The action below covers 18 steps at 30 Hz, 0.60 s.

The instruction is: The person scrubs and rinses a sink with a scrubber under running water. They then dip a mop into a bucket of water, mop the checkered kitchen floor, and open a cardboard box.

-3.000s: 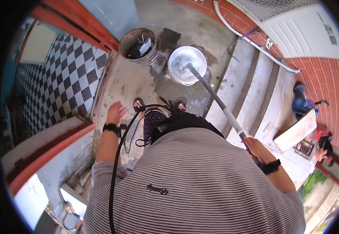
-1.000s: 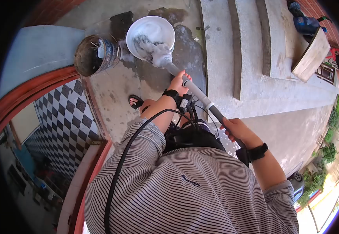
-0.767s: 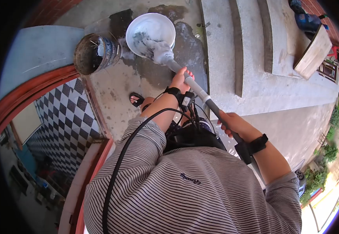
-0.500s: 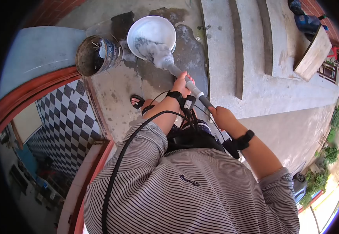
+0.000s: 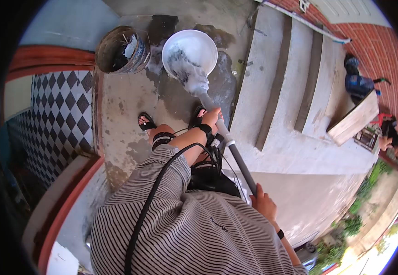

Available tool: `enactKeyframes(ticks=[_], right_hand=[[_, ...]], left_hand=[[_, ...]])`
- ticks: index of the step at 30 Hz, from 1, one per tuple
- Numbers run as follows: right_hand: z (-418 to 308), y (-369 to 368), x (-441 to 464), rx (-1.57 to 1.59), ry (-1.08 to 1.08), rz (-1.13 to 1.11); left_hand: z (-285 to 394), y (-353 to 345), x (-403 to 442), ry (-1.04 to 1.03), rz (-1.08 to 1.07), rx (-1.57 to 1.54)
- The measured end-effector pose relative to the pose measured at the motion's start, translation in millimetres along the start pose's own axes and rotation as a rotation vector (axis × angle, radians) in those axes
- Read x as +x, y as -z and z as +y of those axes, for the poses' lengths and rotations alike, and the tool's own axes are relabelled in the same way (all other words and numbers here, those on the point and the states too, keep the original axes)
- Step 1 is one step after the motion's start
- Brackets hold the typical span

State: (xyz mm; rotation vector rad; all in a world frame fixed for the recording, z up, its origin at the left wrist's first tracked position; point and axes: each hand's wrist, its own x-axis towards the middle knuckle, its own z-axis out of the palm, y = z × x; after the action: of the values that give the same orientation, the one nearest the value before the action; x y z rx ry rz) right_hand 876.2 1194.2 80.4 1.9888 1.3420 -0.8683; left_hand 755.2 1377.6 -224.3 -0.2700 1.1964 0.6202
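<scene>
I hold a mop (image 5: 244, 167) slantwise in front of my body by its grey handle. My left hand (image 5: 213, 119) wraps round the pole fairly close to the mop head. Lower in the view, my right hand (image 5: 264, 203) grips the pole near its top end, beside my right hip. The wet, grey-white mop strands (image 5: 192, 79) hang over the near rim and lie inside a round white bucket (image 5: 210, 40). Its inside looks pale and soapy. Part of the bucket's near rim is hidden under the strands.
A worn, dirty bucket (image 5: 140, 57) with debris stands left of the white one. Concrete steps (image 5: 272, 87) rise on the right, with a wooden board (image 5: 355, 118) and a person (image 5: 390, 135) beyond. A red-framed doorway (image 5: 52, 56) is at left. Wet patches mark the floor.
My right hand has drawn back and down towards my hip, and the pole now stands steeper in view. The mop head is still in the white bucket. The view has turned slightly.
</scene>
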Motion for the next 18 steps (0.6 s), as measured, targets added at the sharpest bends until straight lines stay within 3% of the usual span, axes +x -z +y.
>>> enactKeyframes(ticks=[2, 3, 5, 7, 9, 14, 17, 18], right_hand=[[2.4, 1.8, 6.8, 0.264, 0.004, -0.157], [6.9, -9.0, 15.8, 0.432, 0.169, -0.076], [11.2, -2.4, 30.4, 0.930, 0.146, -0.481], [-4.8, 24.5, 37.8, 1.717, -0.212, -1.085], [-24.6, 31.0, 40.4, 1.824, -0.333, -1.177], [-49.1, 17.6, 31.2, 1.651, -0.132, -1.080], [-62.6, 38.3, -1.7, 1.576, -0.074, -0.694], [-61.1, 40.3, -15.4, 1.594, -0.088, -0.670]], left_hand=[[-4.7, 10.4, 6.2, -0.022, -0.026, 0.019], [-1.4, 11.2, -2.3, -0.039, -0.039, 0.024], [9.2, 12.3, -13.0, 0.002, -0.033, -0.005], [19.8, 19.6, -15.7, 0.094, -0.210, -0.137], [30.1, 23.0, -19.8, 0.060, -0.191, -0.130], [45.9, 39.0, -23.2, 0.091, -0.164, -0.094], [52.3, 40.7, -30.4, 0.093, -0.158, -0.070], [53.2, 43.4, -26.8, 0.124, -0.151, -0.026]])
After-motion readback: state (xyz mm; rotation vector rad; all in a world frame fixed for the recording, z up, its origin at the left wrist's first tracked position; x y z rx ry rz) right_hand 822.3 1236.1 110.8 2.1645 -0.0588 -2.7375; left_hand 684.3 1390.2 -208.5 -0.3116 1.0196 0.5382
